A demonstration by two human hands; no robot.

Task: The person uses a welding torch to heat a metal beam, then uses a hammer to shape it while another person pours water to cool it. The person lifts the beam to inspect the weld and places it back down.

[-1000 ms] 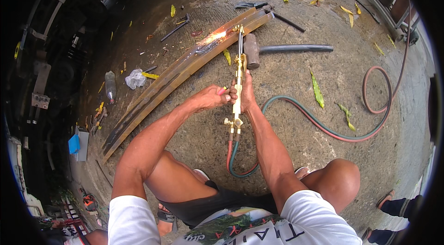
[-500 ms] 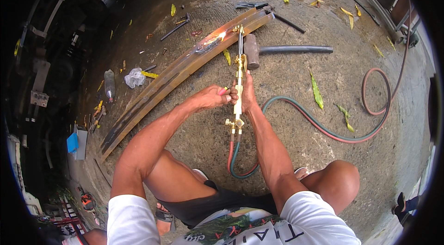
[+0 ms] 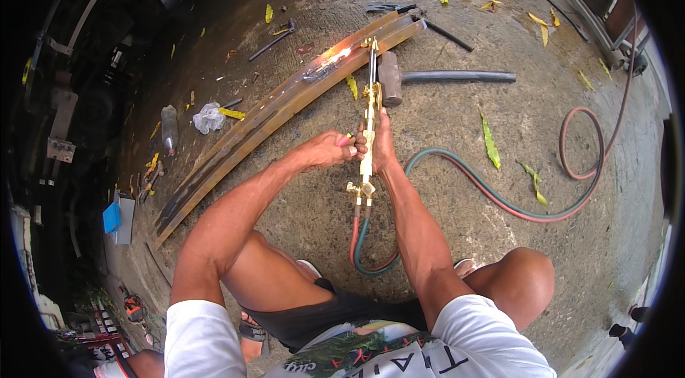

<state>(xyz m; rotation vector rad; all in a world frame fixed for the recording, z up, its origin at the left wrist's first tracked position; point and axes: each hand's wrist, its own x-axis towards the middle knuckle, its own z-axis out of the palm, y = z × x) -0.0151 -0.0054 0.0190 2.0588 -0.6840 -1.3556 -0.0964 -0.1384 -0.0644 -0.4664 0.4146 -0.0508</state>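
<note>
A brass cutting torch [image 3: 368, 135] points away from me, its head by the upper edge of a long, rusty, curved steel bar [image 3: 271, 117]. Bright orange glow marks the steel just left of the torch head. My right hand [image 3: 384, 144] is closed round the torch body from the right. Against its left side, my left hand [image 3: 330, 149] is curled into a fist with a small pink object [image 3: 344, 141] between thumb and fingers; its kind is not clear. Red and green hoses [image 3: 362, 239] leave the torch's rear end.
A sledgehammer [image 3: 390, 78] lies right of the torch head. The hoses loop across the concrete to a wheeled cart [image 3: 614, 10]. Left of the bar are a plastic bottle [image 3: 169, 129], a crumpled clear bag [image 3: 208, 118] and a smaller hammer [image 3: 272, 40]. Another person's feet [image 3: 624, 331] show at the lower right.
My hands keep the same hold, and the torch shifts only very slightly. The glowing patch on the steel looks a little different in shape. The feet at the lower right have moved apart.
</note>
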